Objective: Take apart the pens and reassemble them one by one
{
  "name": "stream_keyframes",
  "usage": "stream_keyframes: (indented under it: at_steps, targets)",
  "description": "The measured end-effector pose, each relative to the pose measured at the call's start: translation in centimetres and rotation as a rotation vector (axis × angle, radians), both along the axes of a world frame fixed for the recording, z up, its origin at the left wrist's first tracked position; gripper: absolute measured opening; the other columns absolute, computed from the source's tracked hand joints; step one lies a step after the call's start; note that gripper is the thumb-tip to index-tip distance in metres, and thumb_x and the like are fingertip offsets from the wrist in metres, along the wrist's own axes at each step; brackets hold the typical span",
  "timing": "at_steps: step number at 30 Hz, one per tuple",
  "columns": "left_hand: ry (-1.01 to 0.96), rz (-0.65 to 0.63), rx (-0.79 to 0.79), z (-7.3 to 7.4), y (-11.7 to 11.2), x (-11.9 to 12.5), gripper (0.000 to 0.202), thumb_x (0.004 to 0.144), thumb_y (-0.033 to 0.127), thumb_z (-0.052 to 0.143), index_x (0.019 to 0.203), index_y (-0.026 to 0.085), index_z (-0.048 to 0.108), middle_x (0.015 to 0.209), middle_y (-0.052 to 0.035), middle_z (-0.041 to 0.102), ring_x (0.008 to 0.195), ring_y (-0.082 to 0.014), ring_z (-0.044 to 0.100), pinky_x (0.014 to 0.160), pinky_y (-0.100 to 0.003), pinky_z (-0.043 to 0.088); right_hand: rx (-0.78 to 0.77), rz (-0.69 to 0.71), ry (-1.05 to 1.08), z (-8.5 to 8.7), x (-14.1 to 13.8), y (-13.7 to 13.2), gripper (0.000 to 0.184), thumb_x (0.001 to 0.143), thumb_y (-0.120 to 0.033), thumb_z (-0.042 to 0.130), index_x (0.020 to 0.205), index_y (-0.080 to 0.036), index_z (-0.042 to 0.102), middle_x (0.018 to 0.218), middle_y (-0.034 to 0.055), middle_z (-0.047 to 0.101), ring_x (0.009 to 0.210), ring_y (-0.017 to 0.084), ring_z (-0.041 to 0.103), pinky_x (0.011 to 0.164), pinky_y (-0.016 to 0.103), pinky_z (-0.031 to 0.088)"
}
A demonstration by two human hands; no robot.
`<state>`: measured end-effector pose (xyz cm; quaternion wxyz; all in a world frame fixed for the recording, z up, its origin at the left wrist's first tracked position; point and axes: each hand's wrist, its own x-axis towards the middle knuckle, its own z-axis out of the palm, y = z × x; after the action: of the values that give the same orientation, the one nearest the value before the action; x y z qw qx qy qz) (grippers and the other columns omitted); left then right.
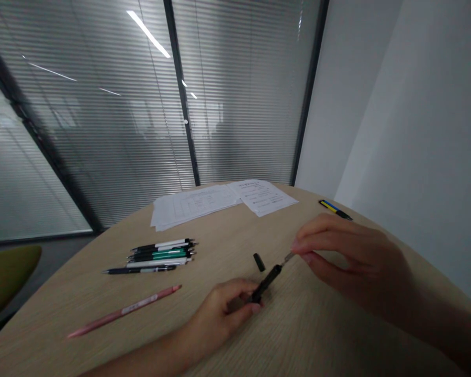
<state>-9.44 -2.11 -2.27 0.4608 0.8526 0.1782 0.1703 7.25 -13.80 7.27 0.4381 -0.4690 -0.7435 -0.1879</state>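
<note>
My left hand [230, 309] pinches a black pen barrel [267, 283] between thumb and fingers, low over the table. The barrel tilts up to the right. At its upper end a slim grey pen refill [288, 257] shows, its near end at the barrel's mouth. Thumb and fingertips of my right hand [345, 251] close on the refill's other end, which they hide. How deep the refill sits in the barrel I cannot tell. A short black pen cap [259, 262] lies on the table just beyond the barrel.
On the wooden table [141, 351], several pens [160, 255] lie side by side at left, with a pink pen [125, 310] nearer me. Printed papers [196, 204] lie at the back. A yellow and blue pen [335, 209] rests by the right edge, near the wall.
</note>
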Motion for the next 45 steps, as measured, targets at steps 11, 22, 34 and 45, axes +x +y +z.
stream_keyframes:
  at_steps: [11,22,34,45]
  targets:
    - [-0.022,0.004,0.050,0.3,-0.2,0.0,0.013,0.072,0.024,0.050,0.078,0.016,0.059,0.075,-0.0026,0.062,0.072,-0.0158,0.055,0.067,-0.025,0.042,-0.110,0.050,-0.012,-0.5,-0.3,0.5,0.016,0.072,-0.005,0.049,0.072,-0.017,0.059,0.066,0.0007,0.062,0.064,0.009,0.058,0.059,0.018,0.048]
    - [-0.044,0.035,0.095,0.5,-0.2,-0.1,0.012,0.073,0.021,0.050,0.079,0.017,0.060,0.075,-0.0024,0.063,0.071,-0.0154,0.056,0.066,-0.024,0.043,-0.086,-0.050,0.073,-1.1,-0.8,0.4,0.016,0.072,-0.009,0.049,0.080,-0.021,0.056,0.067,-0.0010,0.063,0.063,0.011,0.060,0.057,0.022,0.049]
    - [-0.053,0.035,0.116,0.3,-0.2,-0.2,0.011,0.074,0.021,0.051,0.078,0.017,0.059,0.074,-0.0020,0.062,0.072,-0.0156,0.055,0.067,-0.024,0.042,-0.105,0.023,-0.007,-1.9,-0.8,1.0,0.016,0.073,-0.007,0.047,0.081,-0.018,0.056,0.069,0.0001,0.063,0.066,0.010,0.059,0.061,0.020,0.047]
    - [-0.116,0.171,-0.067,0.1,0.6,0.2,0.016,0.073,0.025,0.049,0.084,0.016,0.059,0.076,-0.0024,0.062,0.073,-0.0166,0.055,0.068,-0.026,0.042,-0.360,-0.168,0.281,-6.4,1.8,4.7,0.021,0.076,-0.014,0.043,0.089,-0.016,0.059,0.072,0.0019,0.064,0.060,0.011,0.058,0.059,0.025,0.048]
